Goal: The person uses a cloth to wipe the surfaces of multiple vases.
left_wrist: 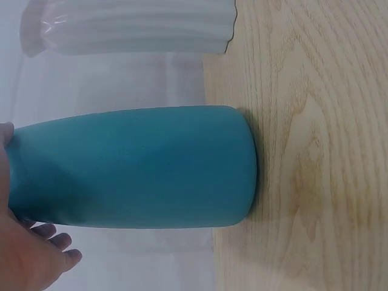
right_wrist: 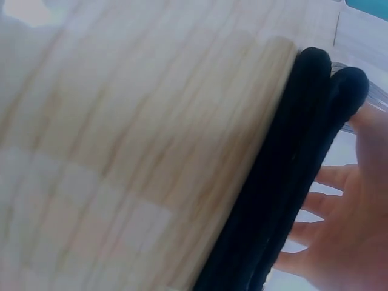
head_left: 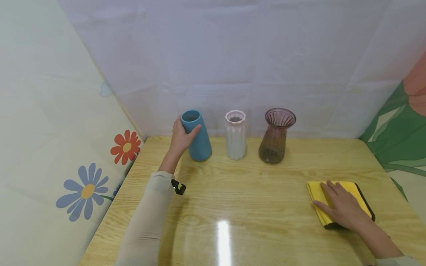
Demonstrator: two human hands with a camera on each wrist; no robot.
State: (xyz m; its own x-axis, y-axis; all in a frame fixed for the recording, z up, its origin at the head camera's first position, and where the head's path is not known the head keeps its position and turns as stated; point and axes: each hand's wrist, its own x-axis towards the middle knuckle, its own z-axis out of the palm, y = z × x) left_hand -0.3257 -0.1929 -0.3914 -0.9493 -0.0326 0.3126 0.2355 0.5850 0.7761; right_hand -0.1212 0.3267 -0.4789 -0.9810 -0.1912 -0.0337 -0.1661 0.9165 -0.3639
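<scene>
A tapered blue vase (head_left: 201,146) stands upright at the back left of the table. My left hand (head_left: 181,137) grips it just below the rim, thumb across the front and fingers round the far side. The left wrist view shows the same blue vase (left_wrist: 139,167) with its base on the wood. On the right, my right hand (head_left: 346,207) lies with fingers extended over a folded yellow cloth (head_left: 353,189) with black edging. Seen from the right wrist, the black edging (right_wrist: 267,182) appears as two stacked folds, with the hand (right_wrist: 345,224) behind them.
A ribbed white vase (head_left: 236,140) stands to the right of the blue one, followed by a flared purple glass vase (head_left: 273,144). Behind them hangs a white sheet (head_left: 233,55). The wood-grain table (head_left: 259,207) carries a bright light reflection at its front.
</scene>
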